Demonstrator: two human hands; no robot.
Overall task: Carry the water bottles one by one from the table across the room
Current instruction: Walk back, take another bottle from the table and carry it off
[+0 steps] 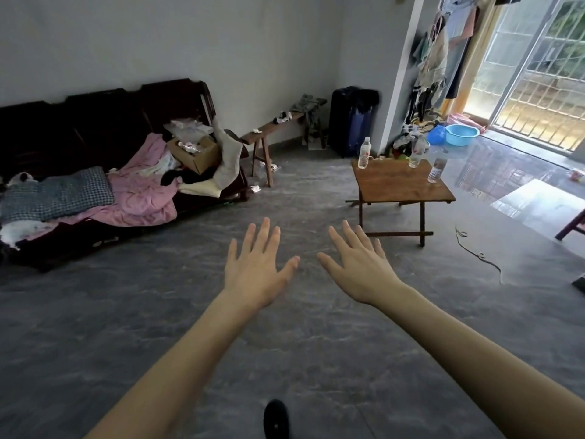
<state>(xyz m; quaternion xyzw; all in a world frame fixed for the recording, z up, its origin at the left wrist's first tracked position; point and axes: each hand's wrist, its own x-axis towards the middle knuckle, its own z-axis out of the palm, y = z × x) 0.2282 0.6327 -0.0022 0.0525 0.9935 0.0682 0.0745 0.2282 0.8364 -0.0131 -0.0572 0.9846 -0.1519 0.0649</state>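
Observation:
A small wooden folding table (399,185) stands on the grey floor to the right, ahead of me. Three clear plastic water bottles stand upright on it: one at the far left corner (364,153), one at the far right (416,153), one at the right edge (437,171). My left hand (258,267) and my right hand (356,264) are stretched out palm down over the floor, fingers spread, holding nothing. Both are well short of the table, to its near left.
A dark sofa (95,128) with pink bedding and a cardboard box lines the left wall. A wooden bench (272,128) and dark suitcase (351,120) stand at the back. A cable (474,251) lies on the floor right of the table. A blue basin (462,134) sits by the balcony door.

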